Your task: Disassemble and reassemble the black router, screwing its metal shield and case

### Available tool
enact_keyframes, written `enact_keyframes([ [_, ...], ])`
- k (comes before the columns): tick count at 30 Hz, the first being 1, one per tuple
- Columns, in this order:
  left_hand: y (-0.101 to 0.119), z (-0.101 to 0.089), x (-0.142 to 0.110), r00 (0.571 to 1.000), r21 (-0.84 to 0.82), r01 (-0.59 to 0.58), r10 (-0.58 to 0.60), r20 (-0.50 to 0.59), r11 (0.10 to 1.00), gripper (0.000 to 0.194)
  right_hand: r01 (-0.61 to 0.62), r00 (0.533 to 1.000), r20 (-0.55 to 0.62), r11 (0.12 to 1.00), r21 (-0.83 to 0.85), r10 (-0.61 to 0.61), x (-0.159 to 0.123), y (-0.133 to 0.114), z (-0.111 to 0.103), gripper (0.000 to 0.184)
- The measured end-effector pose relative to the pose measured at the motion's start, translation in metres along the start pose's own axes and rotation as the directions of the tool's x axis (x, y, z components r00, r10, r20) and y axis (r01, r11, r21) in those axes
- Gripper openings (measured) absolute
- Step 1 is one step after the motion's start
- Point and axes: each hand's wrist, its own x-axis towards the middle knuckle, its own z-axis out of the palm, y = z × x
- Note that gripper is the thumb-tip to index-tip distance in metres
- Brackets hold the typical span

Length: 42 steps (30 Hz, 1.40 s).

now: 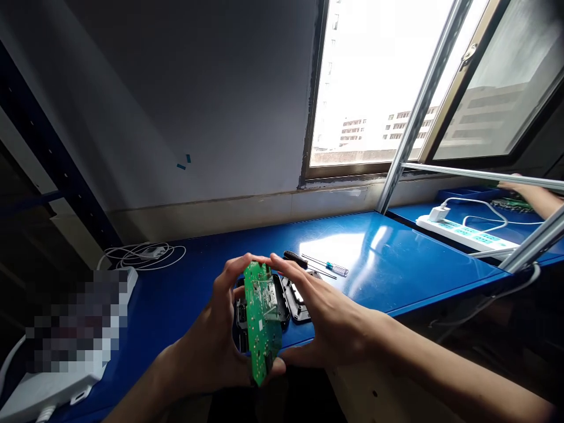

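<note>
A green circuit board (263, 323) is held up on its edge, tilted, above the front of the blue table. My left hand (220, 329) grips it from the left, fingers at the top edge and thumb near the bottom. From the other side my right hand (332, 314) curves around the board, with fingertips at its top edge and the thumb low beside it. Behind the board lie parts of a black plastic housing, one half hidden by it; an open black shell (298, 302) shows beside my right fingers.
A black-handled screwdriver (295, 258) and a clear-handled screwdriver (338, 269) lie behind the hands. White power strips stand at left (99, 367) and right (467, 234), near a coiled white cable (154, 252). Metal frame posts (423, 111) rise at right; another person's hand (517, 185) is beyond.
</note>
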Motion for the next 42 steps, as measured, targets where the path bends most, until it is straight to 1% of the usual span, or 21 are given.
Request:
enact_keyframes([
  [2, -0.002, 0.001, -0.003, 1.0, 0.002, -0.015, 0.015, -0.018, 1.0, 0.116, -0.006, 0.999, -0.039, 0.999, 0.038, 0.008, 0.002, 0.004, 0.004, 0.132],
  [6, -0.008, -0.005, -0.01, 0.999, 0.03, 0.046, -0.046, -0.013, 0.998, 0.121, -0.015, 0.997, -0.08, 0.999, 0.039, 0.018, 0.006, 0.006, 0.009, 0.13],
  [10, -0.014, -0.011, -0.017, 0.996, 0.081, 0.071, -0.065, -0.067, 0.994, 0.121, -0.015, 0.994, -0.108, 1.0, -0.014, 0.013, 0.007, 0.008, 0.008, 0.128],
  [12, -0.015, -0.012, -0.02, 0.992, 0.12, 0.078, -0.065, -0.106, 0.99, 0.115, -0.01, 0.993, -0.118, 0.999, -0.054, 0.003, 0.007, 0.01, 0.006, 0.128],
  [14, -0.016, -0.013, -0.023, 0.99, 0.156, 0.088, -0.069, -0.12, 0.984, 0.11, -0.008, 0.993, -0.118, 0.994, -0.108, -0.005, 0.005, 0.011, 0.005, 0.127],
  [19, -0.015, -0.009, -0.026, 0.995, 0.277, 0.099, -0.089, -0.05, 0.956, 0.106, 0.013, 0.994, -0.101, 0.973, -0.229, -0.037, 0.003, 0.013, 0.003, 0.123],
  [24, -0.018, -0.002, -0.026, 0.997, 0.406, 0.064, -0.073, 0.007, 0.912, 0.104, 0.066, 0.993, -0.076, 0.953, -0.294, -0.092, 0.001, 0.016, 0.005, 0.12],
  [28, -0.021, 0.001, -0.026, 0.996, 0.445, 0.074, -0.085, 0.005, 0.893, 0.105, 0.085, 0.992, -0.063, 0.945, -0.317, -0.111, -0.001, 0.019, 0.007, 0.116],
  [33, -0.026, -0.002, -0.028, 0.998, 0.473, 0.057, -0.068, 0.005, 0.879, 0.107, 0.082, 0.993, -0.05, 0.944, -0.319, -0.103, -0.002, 0.019, 0.008, 0.113],
  [36, -0.027, -0.003, -0.027, 0.997, 0.51, 0.056, -0.079, 0.024, 0.858, 0.105, 0.084, 0.995, -0.029, 0.941, -0.329, -0.099, -0.001, 0.019, 0.007, 0.113],
  [38, -0.026, -0.002, -0.025, 0.997, 0.561, 0.033, -0.066, 0.04, 0.827, 0.102, 0.103, 0.993, -0.009, 0.929, -0.355, -0.114, 0.002, 0.018, 0.007, 0.11],
  [40, -0.023, 0.001, -0.021, 0.998, 0.619, -0.023, -0.018, 0.061, 0.785, 0.1, 0.133, 0.99, 0.011, 0.911, -0.39, -0.14, 0.006, 0.016, 0.008, 0.106],
  [42, -0.019, 0.006, -0.015, 0.996, 0.659, -0.087, 0.043, 0.083, 0.747, 0.102, 0.161, 0.986, 0.023, 0.895, -0.416, -0.167, 0.01, 0.011, 0.008, 0.102],
])
